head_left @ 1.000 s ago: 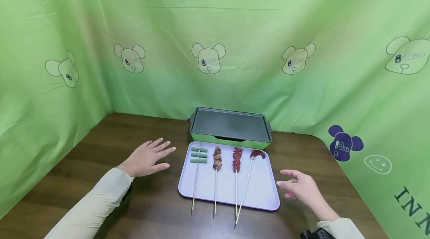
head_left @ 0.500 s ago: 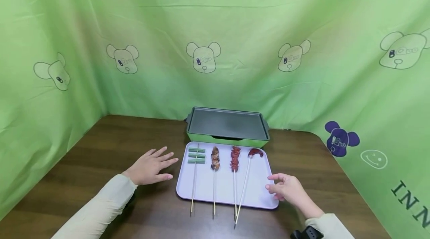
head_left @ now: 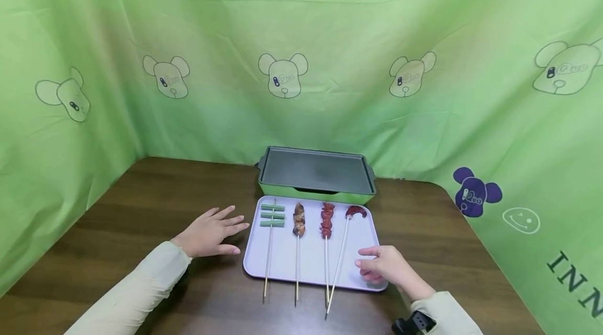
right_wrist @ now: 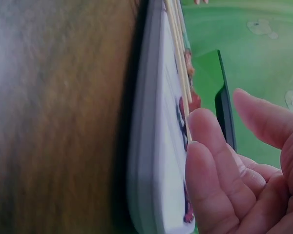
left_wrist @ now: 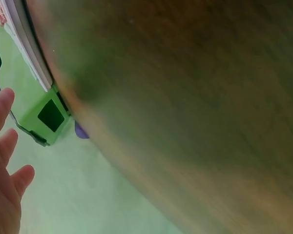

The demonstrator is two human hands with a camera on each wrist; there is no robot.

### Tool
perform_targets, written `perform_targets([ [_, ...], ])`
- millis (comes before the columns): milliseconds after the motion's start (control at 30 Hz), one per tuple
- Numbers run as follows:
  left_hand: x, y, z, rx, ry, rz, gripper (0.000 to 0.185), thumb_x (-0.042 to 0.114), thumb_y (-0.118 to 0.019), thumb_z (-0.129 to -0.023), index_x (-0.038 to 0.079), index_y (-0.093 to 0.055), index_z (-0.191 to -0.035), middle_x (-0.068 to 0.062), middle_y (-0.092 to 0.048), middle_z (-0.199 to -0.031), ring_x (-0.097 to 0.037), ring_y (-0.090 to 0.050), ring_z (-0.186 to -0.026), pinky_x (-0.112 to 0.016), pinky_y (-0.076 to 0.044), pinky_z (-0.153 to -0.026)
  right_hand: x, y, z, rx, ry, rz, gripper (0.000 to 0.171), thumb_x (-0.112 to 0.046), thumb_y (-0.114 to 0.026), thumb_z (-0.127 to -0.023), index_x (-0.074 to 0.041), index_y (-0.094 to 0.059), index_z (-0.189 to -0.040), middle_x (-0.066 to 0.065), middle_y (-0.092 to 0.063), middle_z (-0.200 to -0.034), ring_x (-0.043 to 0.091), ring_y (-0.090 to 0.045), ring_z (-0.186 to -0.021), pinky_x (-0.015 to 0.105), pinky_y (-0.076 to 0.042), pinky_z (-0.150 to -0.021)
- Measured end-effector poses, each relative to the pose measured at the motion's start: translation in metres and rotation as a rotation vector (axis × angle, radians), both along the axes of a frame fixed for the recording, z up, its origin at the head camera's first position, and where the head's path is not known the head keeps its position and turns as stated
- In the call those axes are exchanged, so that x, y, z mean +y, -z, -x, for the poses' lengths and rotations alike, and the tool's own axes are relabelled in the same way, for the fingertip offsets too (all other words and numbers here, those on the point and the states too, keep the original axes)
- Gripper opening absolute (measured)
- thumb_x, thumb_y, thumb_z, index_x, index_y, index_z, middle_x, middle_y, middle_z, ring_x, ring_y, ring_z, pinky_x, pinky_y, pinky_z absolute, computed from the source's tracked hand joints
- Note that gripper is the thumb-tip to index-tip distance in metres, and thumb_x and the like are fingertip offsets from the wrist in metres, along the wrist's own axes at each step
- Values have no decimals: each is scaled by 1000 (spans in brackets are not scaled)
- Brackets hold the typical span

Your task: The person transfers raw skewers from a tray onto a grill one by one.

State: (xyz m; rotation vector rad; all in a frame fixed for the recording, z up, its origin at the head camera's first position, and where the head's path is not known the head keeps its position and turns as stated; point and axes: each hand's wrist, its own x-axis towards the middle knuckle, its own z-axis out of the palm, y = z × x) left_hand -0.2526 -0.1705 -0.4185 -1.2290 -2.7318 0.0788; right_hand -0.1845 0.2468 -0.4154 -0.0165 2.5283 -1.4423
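Head view: bright, even light, apparently from above. Soft dark shadow beneath left hand (head_left: 207, 233) and sleeve (head_left: 136, 293); weaker shadow just below right hand (head_left: 383, 266). Pale sheen on table (head_left: 278, 324) between hands, nearer to person. Curtain (head_left: 330, 21) bright above both hands. Left wrist view: dimmer, table beside hand strongly blurred. Right wrist view: table past tray (right_wrist: 151, 146) out of focus, whitish glare farthest from hand.

Your sleeves (head_left: 136, 289) are cream, your watch (head_left: 418, 323) black, the tray (head_left: 311, 264) lilac, the skewers (head_left: 299, 222) green, brown and red. You see a green grill (head_left: 281, 189) with a dark grey plate (head_left: 316, 170), a streaky brown table (head_left: 179, 188), and a green curtain (head_left: 221, 115) with animal heads (head_left: 285, 82), outlined or purple.
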Motion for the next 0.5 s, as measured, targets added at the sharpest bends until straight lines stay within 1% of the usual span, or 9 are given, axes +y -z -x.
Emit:
perform_targets([
  [133,-1,-2,0,-29,-19,-5,61,52,-56,-89,12,-57,-135,-10,-55,-136,-39,-40,-132,-56,-36,-99,-8,5,0,-5,-2,-14,41,-8,-67,-85,22,-56,-110,16,-69,-70,20,-67,-58,34,-55,-53],
  [233,-3,-2,-1,-82,-53,-25,61,50,-57,-89,10,-55,-136,-12,-53,-138,-41,-38,-133,-59,-34,-99,-14,8,0,-6,14,-18,37,-8,-68,-84,21,-59,-106,16,-69,-69,18,-66,-56,33,-55,-52],
  [367,-2,0,-3,-163,-79,-58,63,50,-55,-91,9,-52,-139,-13,-49,-141,-43,-34,-134,-62,-32,-100,-23,12,0,-12,24,-23,33,-8,-69,-84,19,-62,-101,15,-68,-67,14,-64,-53,30,-53,-50],
  [500,3,2,-4,-202,-86,-73,64,51,-52,-93,9,-49,-141,-12,-47,-144,-42,-32,-136,-63,-29,-101,-29,16,2,8,12,-49,31,-11,-69,-84,16,-65,-96,12,-66,-63,11,-61,-50,26,-51,-48],
])
